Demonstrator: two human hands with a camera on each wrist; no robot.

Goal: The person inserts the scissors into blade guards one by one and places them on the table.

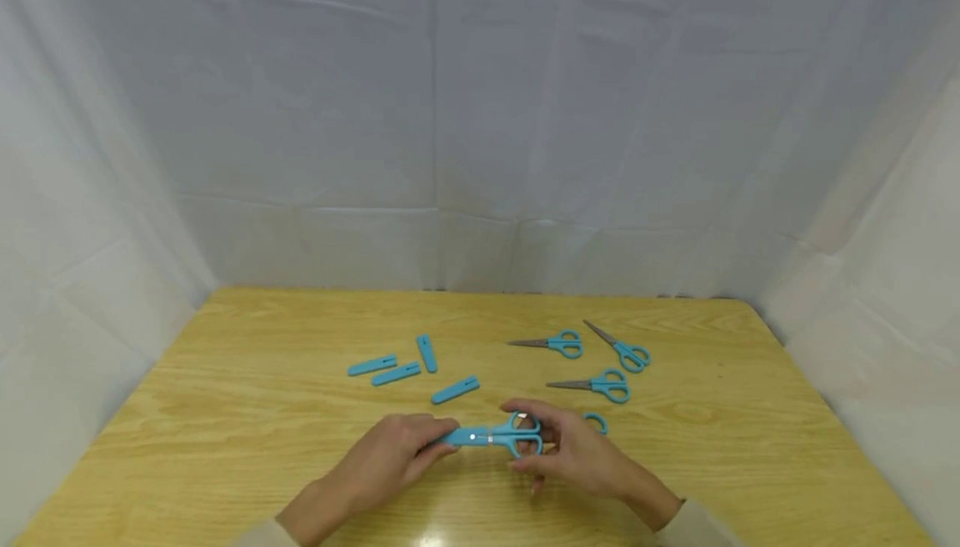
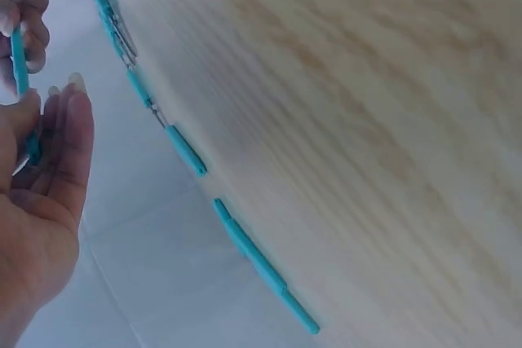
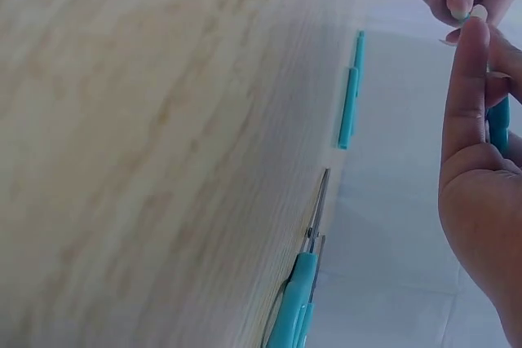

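Just above the table's near part, a pair of blue-handled scissors (image 1: pixel 504 430) points left, its blades inside a blue sheath (image 1: pixel 467 437). My left hand (image 1: pixel 390 455) pinches the sheath's closed end between thumb and fingers. At the other end, my right hand (image 1: pixel 581 454) holds the scissors by the handle loops. Both wrist views show the two hands facing each other, with fingers hiding much of the scissors. Behind the right hand, one blue loop (image 1: pixel 597 422) of another pair shows; the rest is covered.
Several loose blue sheaths (image 1: pixel 455 390) lie left of centre on the wooden table (image 1: pixel 247 414). Right of centre lie three bare scissors (image 1: pixel 609 385), slightly spread blades among them. A pale cloth (image 1: pixel 480 155) hangs behind and at both sides.
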